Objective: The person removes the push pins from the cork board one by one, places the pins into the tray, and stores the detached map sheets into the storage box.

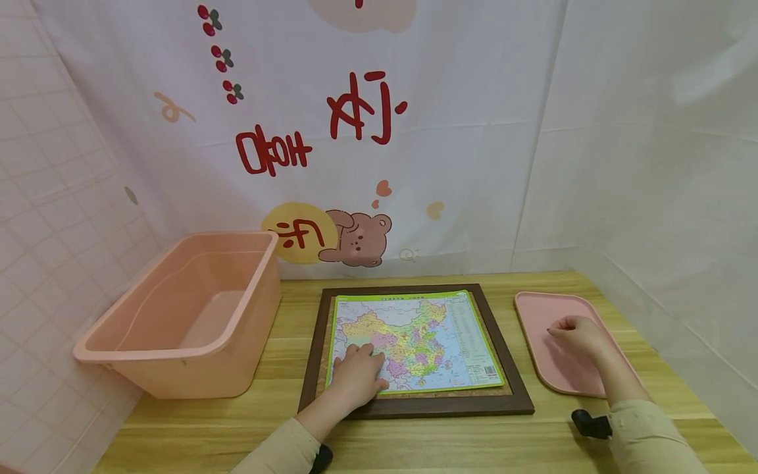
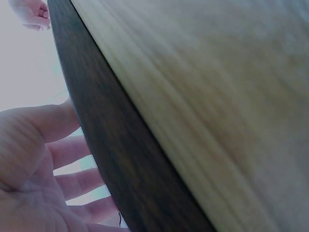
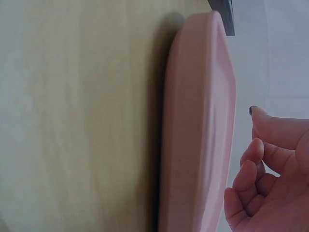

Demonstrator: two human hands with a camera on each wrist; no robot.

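Note:
A colourful map board (image 1: 414, 339) lies inside a dark wooden frame (image 1: 414, 407) on the table. My left hand (image 1: 358, 372) rests flat on the map's lower left part, fingers straight. In the left wrist view the palm and spread fingers (image 2: 43, 164) show beside the frame's dark edge (image 2: 106, 145). My right hand (image 1: 577, 332) rests on a flat pink tray (image 1: 547, 368) to the right of the frame. Its fingers (image 3: 251, 169) are loosely curled over the tray (image 3: 198, 121), and nothing shows in them.
A large pink plastic tub (image 1: 172, 352) stands at the left of the light wooden table (image 1: 444, 441), and nothing shows inside it. White printed cloth hangs behind and to the right. A pink tiled wall is on the left.

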